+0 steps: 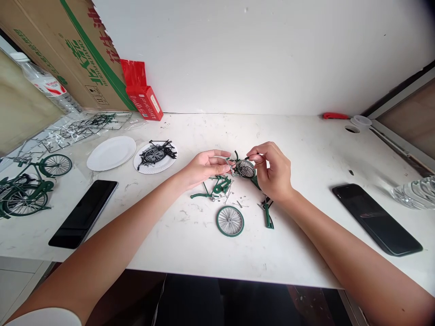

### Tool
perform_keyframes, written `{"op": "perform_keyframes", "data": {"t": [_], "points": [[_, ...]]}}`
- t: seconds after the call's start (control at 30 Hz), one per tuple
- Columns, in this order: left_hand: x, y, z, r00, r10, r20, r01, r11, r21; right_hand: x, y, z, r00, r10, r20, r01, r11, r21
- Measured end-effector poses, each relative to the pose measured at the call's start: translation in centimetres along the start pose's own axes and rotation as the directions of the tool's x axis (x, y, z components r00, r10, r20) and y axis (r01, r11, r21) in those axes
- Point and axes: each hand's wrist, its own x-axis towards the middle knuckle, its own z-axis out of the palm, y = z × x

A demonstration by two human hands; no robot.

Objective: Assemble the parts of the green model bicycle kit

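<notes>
Near the middle of the table, my left hand [209,166] pinches a thin silver model bicycle handlebar [232,165] between thumb and fingers. My right hand [272,170] is closed on a small black piece [247,158] at the handlebar's right end; whether the two are joined I cannot tell. Just behind and below them lies a dark spoked wheel [245,169]. A green frame part [219,185] rests under my left hand, with several tiny silver bits beside it. Closer to me lie a green-rimmed wheel [230,221] and a green part [268,215].
To the left stand a built green model bicycle [29,190], a phone [83,215], a paper plate [111,154] and a second plate [155,169] bearing black parts. A red box [145,102] is behind. Another phone [377,219] and a clear bottle [414,193] are right.
</notes>
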Motion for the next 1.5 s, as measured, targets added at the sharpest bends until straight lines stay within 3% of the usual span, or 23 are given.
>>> {"op": "perform_keyframes", "data": {"t": [0.33,1.07,1.5], "points": [[0.07,-0.1,-0.13,1.0,-0.001,0.008,0.001,1.0,0.007,0.05,-0.17,0.04,1.0,0.025,0.008,-0.026,1.0,0.016],[0.25,-0.14,-0.15,1.0,0.012,0.028,-0.013,0.999,0.037,0.46,-0.09,-0.19,0.998,-0.042,0.042,0.04,0.998,0.049],[0.36,-0.37,-0.22,1.0,0.01,0.004,-0.01,1.0,-0.011,0.27,0.06,-0.28,0.999,0.007,0.035,-0.01,0.997,0.077]]}}
